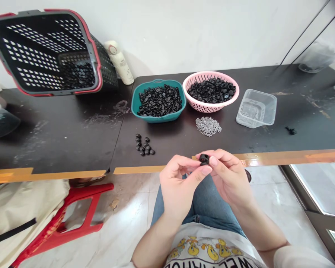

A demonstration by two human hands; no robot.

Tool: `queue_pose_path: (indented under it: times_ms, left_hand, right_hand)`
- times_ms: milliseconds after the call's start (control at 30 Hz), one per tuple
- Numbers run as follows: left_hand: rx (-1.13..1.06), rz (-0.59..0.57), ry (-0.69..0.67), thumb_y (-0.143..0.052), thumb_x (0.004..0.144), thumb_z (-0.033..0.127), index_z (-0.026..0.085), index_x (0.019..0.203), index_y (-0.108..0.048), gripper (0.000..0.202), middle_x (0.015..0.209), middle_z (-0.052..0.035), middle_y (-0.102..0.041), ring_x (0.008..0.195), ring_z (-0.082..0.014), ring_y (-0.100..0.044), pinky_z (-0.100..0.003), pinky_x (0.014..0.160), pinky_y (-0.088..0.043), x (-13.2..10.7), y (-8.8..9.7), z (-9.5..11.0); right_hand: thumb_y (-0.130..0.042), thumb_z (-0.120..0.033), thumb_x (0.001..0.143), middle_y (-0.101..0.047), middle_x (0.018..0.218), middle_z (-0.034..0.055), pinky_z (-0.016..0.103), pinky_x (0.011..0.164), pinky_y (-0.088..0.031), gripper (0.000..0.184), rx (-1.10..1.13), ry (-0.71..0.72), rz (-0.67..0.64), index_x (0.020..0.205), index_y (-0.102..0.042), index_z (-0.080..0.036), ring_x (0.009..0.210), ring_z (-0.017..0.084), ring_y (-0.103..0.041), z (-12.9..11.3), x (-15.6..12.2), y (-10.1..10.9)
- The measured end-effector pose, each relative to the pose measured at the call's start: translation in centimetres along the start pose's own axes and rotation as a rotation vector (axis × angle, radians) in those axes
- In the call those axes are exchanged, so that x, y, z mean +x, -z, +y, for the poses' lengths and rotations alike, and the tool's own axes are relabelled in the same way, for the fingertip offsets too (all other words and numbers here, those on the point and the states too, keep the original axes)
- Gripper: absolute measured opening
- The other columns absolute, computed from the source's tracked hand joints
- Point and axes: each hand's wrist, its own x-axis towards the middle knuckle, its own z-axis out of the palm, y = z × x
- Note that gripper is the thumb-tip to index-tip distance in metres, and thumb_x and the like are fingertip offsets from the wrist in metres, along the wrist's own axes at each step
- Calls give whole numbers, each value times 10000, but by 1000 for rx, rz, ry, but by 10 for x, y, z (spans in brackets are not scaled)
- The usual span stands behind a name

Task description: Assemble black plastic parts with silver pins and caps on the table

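Note:
My left hand [181, 178] and my right hand [229, 175] meet just below the table's front edge, over my lap. Together their fingertips pinch a small black round plastic part [204, 159]. Both hands are closed on it. On the table in front lie a small cluster of black round parts [144, 145] and a heap of small metal pins [208, 125]. Behind them stand a teal basin [136, 106] full of black parts and a pink basket [209, 108] full of black caps.
A clear plastic tub [257, 108] sits right of the pink basket. A black and red crate [47, 52] stands tilted at the back left, with a white bottle [120, 61] beside it. A red stool [78, 212] is on the floor at left. Another clear container [0, 121] is at the far left.

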Motion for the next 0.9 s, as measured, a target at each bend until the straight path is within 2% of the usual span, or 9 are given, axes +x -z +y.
queue_pose_path:
  times_ms: [133, 267, 467, 533, 633, 700, 767, 800, 900]
  left_hand:
    - [-69, -24, 94, -917, 718, 280, 231, 747, -745, 182, 701, 43, -708, 662, -70, -645, -169, 670, -547, -3, 0, -1]
    - [-88, -35, 118, -896, 750, 319, 212, 727, -716, 211, 692, 38, -686, 663, -69, -615, -170, 668, -511, -4, 1, 0]
    - [-63, -92, 78, -805, 853, 370, 196, 742, -633, 268, 693, 35, -587, 687, -89, -546, -207, 719, -478, -8, 0, 0]
    - [-73, -114, 33, -775, 883, 364, 205, 773, -611, 254, 721, 41, -539, 714, -91, -525, -219, 787, -483, -9, -1, -2]
    - [-43, -67, -99, -791, 866, 391, 250, 944, -640, 221, 869, 32, -523, 840, -101, -538, -251, 984, -465, -11, -4, -7]
    - [-3, -79, -166, -755, 882, 459, 298, 1183, -636, 361, 1116, -8, -565, 1075, -144, -559, -287, 1087, -433, -13, -4, -11]
    - [11, -195, -163, -626, 951, 540, 318, 1393, -549, 501, 1384, -53, -531, 1307, -211, -499, -339, 1129, -428, -14, -3, -13]
    - [5, -273, -151, -549, 982, 567, 314, 1449, -509, 532, 1462, -67, -510, 1366, -238, -476, -375, 1151, -418, -15, -2, -13]
    - [-15, -423, -174, -393, 1036, 571, 277, 1468, -495, 533, 1510, -90, -528, 1401, -270, -491, -455, 1194, -387, -16, -2, -13]
  right_hand:
    - [-841, -384, 829, -790, 860, -2, 264, 730, -610, 95, -24, 75, 10, 914, -825, -345, 772, 155, -733, 2, 0, 1]
    - [-836, -399, 832, -749, 801, 1, 243, 678, -583, 130, -73, 124, 15, 954, -836, -351, 737, 140, -685, 2, -1, 1]
    - [-812, -406, 852, -735, 844, 9, 284, 662, -582, 95, -44, 115, -3, 930, -837, -358, 706, 146, -662, 2, -2, -3]
    - [-808, -401, 858, -733, 836, 10, 289, 683, -589, 89, -33, 117, -14, 922, -838, -349, 723, 150, -672, 2, -3, -5]
    - [-808, -389, 861, -752, 849, 12, 257, 706, -590, 80, -6, 149, -36, 902, -839, -328, 760, 142, -686, 2, -5, -8]
    - [-805, -383, 867, -772, 857, 11, 241, 703, -596, 74, 12, 152, -61, 896, -838, -324, 764, 138, -700, 1, -7, -11]
    - [-797, -379, 876, -792, 863, 8, 243, 722, -612, 73, 29, 140, -87, 913, -838, -331, 762, 140, -721, 0, -10, -14]
    - [-793, -378, 881, -799, 864, 7, 245, 734, -620, 76, 38, 137, -91, 925, -838, -336, 755, 141, -730, 0, -12, -15]
    - [-789, -379, 885, -810, 863, 6, 220, 721, -630, 90, 56, 129, -79, 950, -837, -339, 715, 133, -746, 0, -16, -18]
